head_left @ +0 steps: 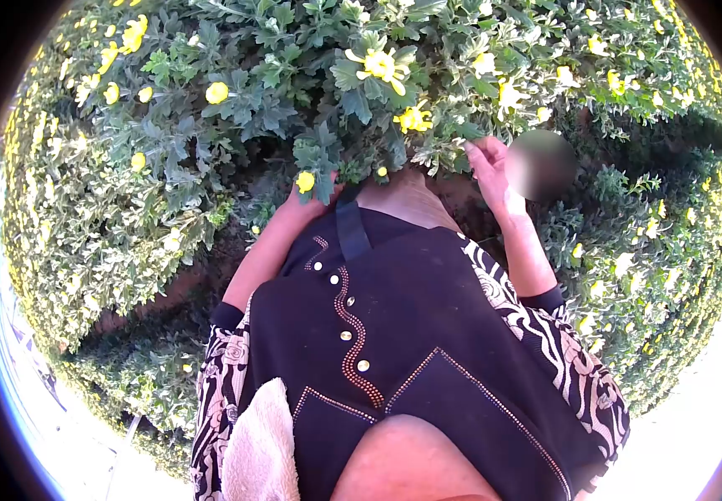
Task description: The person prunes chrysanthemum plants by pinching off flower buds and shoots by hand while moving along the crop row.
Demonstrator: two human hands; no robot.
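Observation:
My right hand [488,165] reaches into the chrysanthemum plants [269,100], thumb and fingers pinched together beside a green leaf [468,131]. What lies between the fingertips, if anything, is too small to make out. My left hand [321,194] is low among the leaves, its fingers mostly hidden behind foliage and a small yellow flower [305,181]. A larger yellow chrysanthemum [414,119] grows a little left of my right hand. Between the hands, against my waist, sits a tan bag or container [403,199], with a dark strap [351,225] beside it.
Dense flowering rows surround me, with more yellow blooms [378,67] ahead. Shaded gaps run between the rows at left and right. A pale cloth [262,442] hangs at my left side. A round blurred patch [542,165] covers the spot beside my right hand.

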